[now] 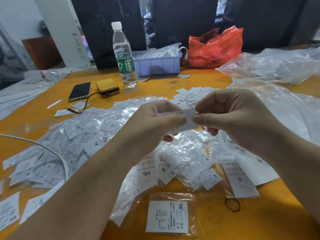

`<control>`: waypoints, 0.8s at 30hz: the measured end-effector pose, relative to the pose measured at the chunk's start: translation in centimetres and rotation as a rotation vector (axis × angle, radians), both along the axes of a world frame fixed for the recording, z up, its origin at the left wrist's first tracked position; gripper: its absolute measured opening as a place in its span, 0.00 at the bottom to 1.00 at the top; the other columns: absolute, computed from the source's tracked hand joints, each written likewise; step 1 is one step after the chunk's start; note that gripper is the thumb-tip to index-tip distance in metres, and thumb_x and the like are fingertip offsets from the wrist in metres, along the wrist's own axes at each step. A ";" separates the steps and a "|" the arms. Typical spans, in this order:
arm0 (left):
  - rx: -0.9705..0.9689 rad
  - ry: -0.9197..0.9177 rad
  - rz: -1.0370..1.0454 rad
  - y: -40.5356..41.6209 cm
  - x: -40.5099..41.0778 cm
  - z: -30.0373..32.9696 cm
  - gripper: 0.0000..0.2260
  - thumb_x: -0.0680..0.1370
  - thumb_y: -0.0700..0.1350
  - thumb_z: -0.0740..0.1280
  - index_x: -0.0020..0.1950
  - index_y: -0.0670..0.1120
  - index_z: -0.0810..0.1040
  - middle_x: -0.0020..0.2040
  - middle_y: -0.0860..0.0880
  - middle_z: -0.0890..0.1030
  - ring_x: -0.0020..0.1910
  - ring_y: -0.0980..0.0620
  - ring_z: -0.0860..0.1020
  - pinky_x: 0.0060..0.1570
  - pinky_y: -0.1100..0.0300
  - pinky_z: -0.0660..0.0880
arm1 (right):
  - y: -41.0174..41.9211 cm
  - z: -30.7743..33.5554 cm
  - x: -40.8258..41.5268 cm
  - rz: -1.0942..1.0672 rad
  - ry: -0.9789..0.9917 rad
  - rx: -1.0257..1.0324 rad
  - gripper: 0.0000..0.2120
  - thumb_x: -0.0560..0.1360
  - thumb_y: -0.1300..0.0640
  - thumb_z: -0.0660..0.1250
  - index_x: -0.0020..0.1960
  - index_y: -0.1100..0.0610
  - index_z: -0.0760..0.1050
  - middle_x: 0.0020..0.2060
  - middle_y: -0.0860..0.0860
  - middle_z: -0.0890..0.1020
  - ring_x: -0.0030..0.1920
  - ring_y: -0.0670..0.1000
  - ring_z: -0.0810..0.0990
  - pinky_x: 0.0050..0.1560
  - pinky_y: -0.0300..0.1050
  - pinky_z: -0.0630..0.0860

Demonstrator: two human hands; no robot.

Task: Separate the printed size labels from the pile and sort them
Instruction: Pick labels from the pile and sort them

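Observation:
A wide pile of white printed size labels [90,139], many in clear sleeves, covers the orange table [259,219]. Above its middle, both my hands hold a small white label [189,118]. My left hand [152,125] pinches its left end between thumb and fingers. My right hand [235,118] pinches its right end. A single XL label in a clear sleeve [168,216] lies alone at the front. A smaller heap of bare labels [192,94] lies behind my hands. Labels marked XXL [147,174] and S [239,181] lie at the pile's near edge.
Beyond the pile stand a water bottle [123,56], a purple tray [159,64], a red plastic bag [214,47], a phone [80,91] and a yellow box [107,87]. Clear plastic bags [277,66] spread at the right. A white cable [52,151] crosses the left. A rubber band [232,204] lies front right.

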State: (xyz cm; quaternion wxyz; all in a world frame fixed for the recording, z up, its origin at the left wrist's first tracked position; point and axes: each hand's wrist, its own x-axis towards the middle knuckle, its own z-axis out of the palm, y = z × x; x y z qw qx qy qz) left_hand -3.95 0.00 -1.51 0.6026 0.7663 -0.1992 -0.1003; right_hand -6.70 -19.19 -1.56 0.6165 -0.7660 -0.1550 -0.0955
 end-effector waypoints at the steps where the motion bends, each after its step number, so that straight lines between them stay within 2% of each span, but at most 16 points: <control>1: 0.002 -0.010 0.011 0.0 0.1 0.0 0.04 0.73 0.42 0.74 0.40 0.50 0.83 0.39 0.51 0.83 0.40 0.53 0.80 0.39 0.62 0.79 | 0.0 -0.1 0.1 -0.003 0.000 0.005 0.06 0.68 0.69 0.73 0.44 0.64 0.80 0.32 0.60 0.82 0.28 0.52 0.76 0.28 0.39 0.75; 3: -0.001 -0.025 0.016 0.0 0.1 0.0 0.06 0.73 0.39 0.74 0.39 0.50 0.82 0.40 0.52 0.84 0.41 0.54 0.80 0.39 0.62 0.78 | 0.0 -0.2 0.1 0.009 0.003 0.009 0.06 0.68 0.69 0.74 0.44 0.64 0.80 0.32 0.59 0.82 0.28 0.51 0.76 0.28 0.38 0.75; 5: -0.009 -0.038 0.025 0.0 0.0 0.0 0.06 0.72 0.39 0.74 0.43 0.49 0.82 0.40 0.54 0.84 0.41 0.55 0.81 0.39 0.63 0.78 | 0.3 -0.5 0.1 0.044 0.008 0.003 0.08 0.66 0.65 0.74 0.44 0.63 0.81 0.32 0.58 0.83 0.28 0.52 0.77 0.28 0.40 0.75; 8: -0.044 -0.042 0.066 0.1 0.0 -0.1 0.12 0.68 0.40 0.77 0.48 0.50 0.81 0.42 0.50 0.85 0.41 0.53 0.83 0.40 0.65 0.79 | 0.4 -0.6 0.2 0.041 0.003 -0.002 0.13 0.63 0.59 0.74 0.46 0.61 0.81 0.34 0.58 0.84 0.29 0.53 0.78 0.29 0.42 0.76; 11: -0.048 -0.037 0.080 0.1 0.0 0.1 0.18 0.63 0.42 0.78 0.51 0.52 0.81 0.43 0.47 0.85 0.42 0.51 0.84 0.41 0.65 0.79 | 0.2 -0.6 0.3 0.023 -0.003 0.025 0.10 0.65 0.63 0.75 0.47 0.60 0.81 0.33 0.58 0.84 0.28 0.52 0.77 0.29 0.40 0.76; 14: -0.022 -0.050 0.078 0.1 -0.1 0.1 0.21 0.61 0.45 0.80 0.52 0.53 0.80 0.42 0.49 0.85 0.40 0.54 0.84 0.37 0.68 0.76 | 0.4 -0.7 0.2 0.055 0.018 0.022 0.14 0.63 0.59 0.74 0.48 0.61 0.80 0.33 0.59 0.84 0.28 0.53 0.77 0.29 0.42 0.76; 16: -0.008 -0.037 0.078 0.1 -0.1 0.2 0.23 0.59 0.49 0.79 0.53 0.54 0.80 0.42 0.50 0.85 0.41 0.55 0.84 0.39 0.67 0.77 | 0.4 -0.6 0.1 0.042 0.011 0.031 0.14 0.63 0.60 0.74 0.48 0.61 0.80 0.34 0.60 0.84 0.28 0.53 0.77 0.29 0.41 0.75; 18: -0.012 -0.014 0.094 0.3 0.1 0.2 0.22 0.61 0.51 0.78 0.54 0.53 0.79 0.42 0.50 0.85 0.44 0.52 0.83 0.45 0.61 0.80 | 0.1 -0.5 0.2 0.001 -0.004 0.056 0.11 0.66 0.64 0.75 0.47 0.61 0.80 0.34 0.59 0.84 0.28 0.52 0.76 0.28 0.40 0.75; 21: -0.046 -0.003 0.132 0.4 0.4 0.1 0.12 0.71 0.42 0.75 0.52 0.51 0.79 0.42 0.48 0.85 0.43 0.50 0.82 0.46 0.59 0.81 | 0.0 -0.5 0.3 -0.033 -0.017 0.084 0.09 0.69 0.66 0.74 0.47 0.59 0.79 0.35 0.58 0.85 0.27 0.51 0.75 0.28 0.40 0.75; 24: -0.071 -0.029 0.137 0.2 0.2 0.0 0.14 0.69 0.43 0.77 0.53 0.51 0.79 0.43 0.46 0.85 0.44 0.46 0.83 0.46 0.58 0.82 | 0.3 -0.6 0.3 -0.034 -0.016 0.118 0.09 0.68 0.65 0.74 0.48 0.59 0.79 0.34 0.58 0.84 0.27 0.51 0.74 0.27 0.41 0.73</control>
